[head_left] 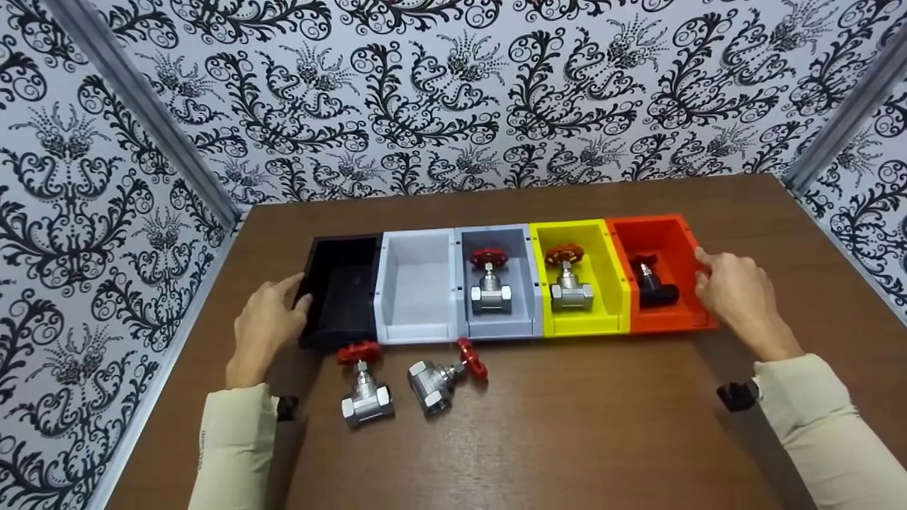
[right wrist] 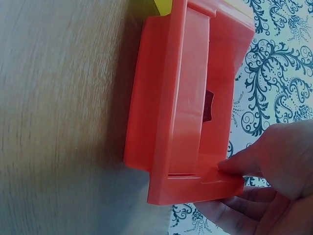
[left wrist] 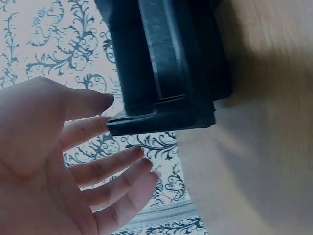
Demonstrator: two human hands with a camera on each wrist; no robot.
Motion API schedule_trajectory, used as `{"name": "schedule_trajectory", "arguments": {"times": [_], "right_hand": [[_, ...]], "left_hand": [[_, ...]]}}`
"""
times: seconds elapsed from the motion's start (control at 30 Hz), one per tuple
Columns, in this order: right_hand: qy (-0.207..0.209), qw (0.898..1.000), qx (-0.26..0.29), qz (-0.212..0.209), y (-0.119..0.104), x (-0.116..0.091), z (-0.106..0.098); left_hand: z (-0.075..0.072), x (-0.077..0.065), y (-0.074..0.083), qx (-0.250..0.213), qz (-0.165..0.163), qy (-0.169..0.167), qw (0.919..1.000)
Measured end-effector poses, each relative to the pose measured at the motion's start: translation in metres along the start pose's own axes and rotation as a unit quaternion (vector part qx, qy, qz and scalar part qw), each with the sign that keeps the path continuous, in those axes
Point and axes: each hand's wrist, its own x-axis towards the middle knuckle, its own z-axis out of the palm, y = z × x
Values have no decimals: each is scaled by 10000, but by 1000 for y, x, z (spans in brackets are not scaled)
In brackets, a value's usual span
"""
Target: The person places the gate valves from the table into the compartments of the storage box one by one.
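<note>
My left hand [head_left: 268,319] is at the outer side of the black bin [head_left: 344,237], thumb and index fingertip right at its rim, the other fingers loosely extended. At the opposite end my right hand [head_left: 737,290] pinches the side wall of the orange-red bin [right wrist: 188,93], thumb inside and fingers outside. A black-bodied valve [head_left: 655,292] lies in that bin. Metal gate valves with red handwheels lie in the grey bin [head_left: 491,287] and on the table, one valve [head_left: 366,397] before the black bin, another valve [head_left: 432,386] to its right. The yellow bin [head_left: 613,283] holds a valve [head_left: 570,290] with an orange-red handwheel.
A white bin [head_left: 418,283] stands between the black and grey ones, all joined in one row on the brown wooden table [head_left: 553,432]. Patterned black-and-white panels [head_left: 453,92] with grey posts enclose the table at the back and sides.
</note>
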Motion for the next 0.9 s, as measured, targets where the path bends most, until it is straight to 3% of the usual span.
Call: {"name": "schedule_trajectory", "arguments": {"times": [0.27, 0.57, 0.73, 0.9], "right_hand": [[50, 10000, -50, -18, 1, 0, 1], [-8, 10000, -90, 0, 0, -1, 1], [-88, 9999, -66, 17, -3, -1, -1], [-226, 9997, -52, 74, -4, -2, -2]], "left_hand": [[-2, -9, 13, -560, 656, 465, 9952], [-2, -20, 35, -1221, 1050, 772, 9839], [1, -26, 49, -1502, 1270, 599, 9786], [4, -33, 67, -1752, 1428, 68, 9741]]}}
